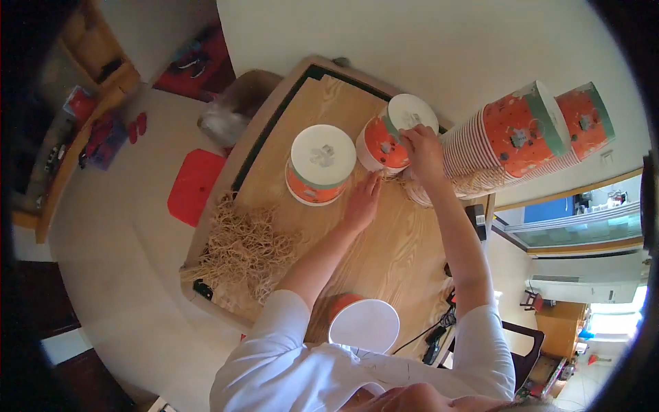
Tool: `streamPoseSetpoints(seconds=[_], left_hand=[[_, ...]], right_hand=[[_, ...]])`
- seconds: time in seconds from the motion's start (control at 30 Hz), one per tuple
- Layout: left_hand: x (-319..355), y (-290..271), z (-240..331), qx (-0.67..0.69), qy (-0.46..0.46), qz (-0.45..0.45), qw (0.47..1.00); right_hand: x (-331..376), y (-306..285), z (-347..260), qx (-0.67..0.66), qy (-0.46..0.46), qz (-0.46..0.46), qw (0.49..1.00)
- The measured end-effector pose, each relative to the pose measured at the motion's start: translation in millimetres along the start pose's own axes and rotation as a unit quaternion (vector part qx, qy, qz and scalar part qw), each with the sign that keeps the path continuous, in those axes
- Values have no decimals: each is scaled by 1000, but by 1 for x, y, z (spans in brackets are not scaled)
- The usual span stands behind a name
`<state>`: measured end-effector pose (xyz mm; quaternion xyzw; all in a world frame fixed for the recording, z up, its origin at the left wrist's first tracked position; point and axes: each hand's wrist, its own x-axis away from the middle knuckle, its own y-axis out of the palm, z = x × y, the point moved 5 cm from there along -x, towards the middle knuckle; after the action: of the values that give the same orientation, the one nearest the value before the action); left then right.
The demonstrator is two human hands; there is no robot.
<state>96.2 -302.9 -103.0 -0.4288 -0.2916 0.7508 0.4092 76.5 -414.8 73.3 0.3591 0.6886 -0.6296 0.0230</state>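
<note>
My right hand (421,147) has its fingers bent over the upper edge of an orange paper bucket (384,143), at the far side of the table. The bucket's white round end, with a grey print, faces up. Low beside its base lies my left hand (364,199), fingers stretched out and touching or close to a few strands of tan shredded paper (392,178). Left of that hand stands another orange bucket (317,187) with a green band and a white end up. An open bucket (364,325), white inside, stands close to my body.
A heap of shredded paper (244,244) covers the table's left corner. Tall stacks of nested buckets (522,134) rise at the right, with more shreds (477,181) against them. A red stool (194,185) stands left of the table. Black cables (439,328) lie at the right edge.
</note>
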Motion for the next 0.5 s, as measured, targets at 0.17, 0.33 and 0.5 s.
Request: streamPoseSetpoints(seconds=[0.17, 0.33, 0.5], left_hand=[[-13, 15, -13, -30, -19, 2, 999], [42, 5, -10, 15, -24, -35, 999], [92, -114, 16, 301, -78, -18, 950]], right_hand=[[-3, -5, 0, 13, -2, -30, 999], [58, -32, -77, -195, -18, -84, 977], [126, -122, -190, -532, -129, -245, 800]])
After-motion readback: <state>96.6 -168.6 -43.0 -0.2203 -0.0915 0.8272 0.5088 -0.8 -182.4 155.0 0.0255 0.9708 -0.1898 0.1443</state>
